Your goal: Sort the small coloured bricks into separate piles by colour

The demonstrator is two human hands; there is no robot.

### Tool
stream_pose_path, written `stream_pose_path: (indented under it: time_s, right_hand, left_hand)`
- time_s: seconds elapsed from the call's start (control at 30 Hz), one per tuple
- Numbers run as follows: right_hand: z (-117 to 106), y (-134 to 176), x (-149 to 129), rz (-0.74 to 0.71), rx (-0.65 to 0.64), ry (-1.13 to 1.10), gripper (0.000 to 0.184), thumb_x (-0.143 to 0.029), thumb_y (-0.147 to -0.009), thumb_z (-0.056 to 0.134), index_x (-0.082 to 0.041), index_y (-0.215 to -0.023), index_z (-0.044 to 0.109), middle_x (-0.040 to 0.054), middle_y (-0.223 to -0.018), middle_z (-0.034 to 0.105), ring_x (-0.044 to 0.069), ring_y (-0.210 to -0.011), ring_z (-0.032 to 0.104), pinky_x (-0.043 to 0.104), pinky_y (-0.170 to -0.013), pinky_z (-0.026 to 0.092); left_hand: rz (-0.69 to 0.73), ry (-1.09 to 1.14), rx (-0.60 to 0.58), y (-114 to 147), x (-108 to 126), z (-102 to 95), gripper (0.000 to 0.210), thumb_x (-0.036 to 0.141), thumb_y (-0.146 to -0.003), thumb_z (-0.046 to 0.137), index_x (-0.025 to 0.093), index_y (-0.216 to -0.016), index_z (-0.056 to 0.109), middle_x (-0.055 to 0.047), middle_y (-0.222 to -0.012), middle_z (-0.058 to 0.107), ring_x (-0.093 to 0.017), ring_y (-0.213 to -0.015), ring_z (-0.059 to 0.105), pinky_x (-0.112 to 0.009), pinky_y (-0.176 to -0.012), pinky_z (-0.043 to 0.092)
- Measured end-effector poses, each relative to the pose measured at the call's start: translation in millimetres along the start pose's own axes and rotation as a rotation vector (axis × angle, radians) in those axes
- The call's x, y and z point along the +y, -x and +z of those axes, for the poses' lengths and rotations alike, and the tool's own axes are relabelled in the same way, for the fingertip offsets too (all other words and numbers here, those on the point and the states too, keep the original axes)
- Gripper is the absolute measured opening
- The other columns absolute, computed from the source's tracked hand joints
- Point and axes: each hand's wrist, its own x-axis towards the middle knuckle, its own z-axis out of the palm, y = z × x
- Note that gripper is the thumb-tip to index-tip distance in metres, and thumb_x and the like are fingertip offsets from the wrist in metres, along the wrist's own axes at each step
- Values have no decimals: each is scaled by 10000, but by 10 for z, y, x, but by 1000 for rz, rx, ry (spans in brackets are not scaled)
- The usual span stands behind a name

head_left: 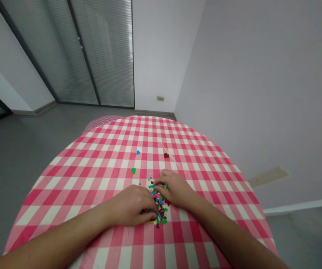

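Small, hard-edged pieces in a loose heap point(161, 204), mixed in colour: green, blue, dark brown, white, yellow, a touch of pink and red. Too small to make out any finer surface detail. Spilled in a narrow, uneven band near the middle of the tabletop point(93, 168), between the two hands, with a few strays just beyond its far end.

Farther out, well apart from the heap: a squarish green piece point(133, 170), then a blue piece point(138, 152) with a stepped outline, and, off to the right, a dark brown piece point(166, 155) with a notched edge.

Left hand point(137, 205) at the heap's left side, fingers bent over it, thumb tucked low near the fingertips. Right hand point(176, 188) at the far right side, fingers and thumb curved inward over the pieces. Cannot tell whether pinching a piece or only touching.

Underneath, a red-and-white checked cloth point(65, 179), lightly creased, over a rounded edge. Beyond, grey floor point(37, 149), glass panels point(107, 56) with slatted blinds and dark frames, plain pale wall point(247, 74) to the right, and a small wall plate point(160, 98) low on the far side.
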Motion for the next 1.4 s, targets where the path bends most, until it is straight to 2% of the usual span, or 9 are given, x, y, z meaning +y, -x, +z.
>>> stream_pose_path:
  time_s: [0.17,0.37,0.43,0.57,0.7,0.87,1.13,1.27,1.4]
  right_hand:
    - [13,-14,28,21,41,-126,62,-131,-822,661,-180,-839,695,39,-837,651,172,-805,597,281,-726,455]
    - [39,-19,31,181,165,-492,48,-197,-827,637,-186,-806,678,14,-707,638,148,-638,556,261,-583,417]
    - [74,-20,28,233,156,-652,50,-235,-811,655,-188,-811,670,15,-702,649,146,-620,565,259,-565,418]
    - [156,-17,34,241,177,-870,175,-272,-751,729,-203,-801,577,-9,-699,624,138,-621,573,253,-568,431]
    - [213,-8,62,216,185,-940,276,-307,-756,747,-219,-793,488,-14,-716,610,145,-652,581,261,-593,448]
    - [226,0,79,204,172,-935,266,-317,-777,728,-218,-779,481,-19,-714,583,134,-632,550,263,-592,441]
    - [218,-8,98,211,192,-814,250,-312,-783,710,-213,-739,484,-8,-697,597,136,-615,540,258,-566,422]
    - [193,-29,141,254,303,-762,209,-281,-797,678,-212,-732,492,-11,-674,594,116,-541,488,239,-503,375]
    - [176,-52,212,267,373,-730,193,-235,-779,664,-212,-706,487,-18,-641,574,115,-521,470,236,-484,358]
  left_hand:
    - [-36,-52,47,-14,-26,0,163,224,-929,559,201,-866,709,-29,-790,726,-180,-750,662,-277,-684,476]
    - [-197,-111,470,-6,-116,-9,109,205,-936,559,192,-941,667,-42,-861,718,-189,-819,630,-329,-763,479]
    - [-219,-108,543,-1,-154,-9,89,193,-926,578,187,-974,652,-50,-900,716,-194,-853,627,-344,-785,485]
    - [-188,-99,533,-5,-210,4,92,155,-921,578,202,-947,653,-29,-872,719,-189,-820,628,-353,-770,490]
    - [-167,-102,543,-11,-233,8,105,156,-923,583,207,-983,652,-28,-874,718,-187,-820,628,-351,-765,491]
    - [-109,-111,522,-9,-242,-4,89,169,-921,590,206,-971,654,-35,-905,708,-187,-852,620,-345,-782,487]
    - [-122,-189,464,-21,-241,-68,122,252,-938,583,196,-882,675,-30,-827,709,-195,-803,602,-355,-760,462]
    - [-258,-216,592,64,-408,-236,164,313,-931,576,218,-875,697,-31,-858,728,-207,-827,625,-377,-794,474]
    - [-552,-271,743,219,-753,-417,209,375,-880,594,210,-852,720,-58,-897,742,-254,-884,644,-410,-824,480]
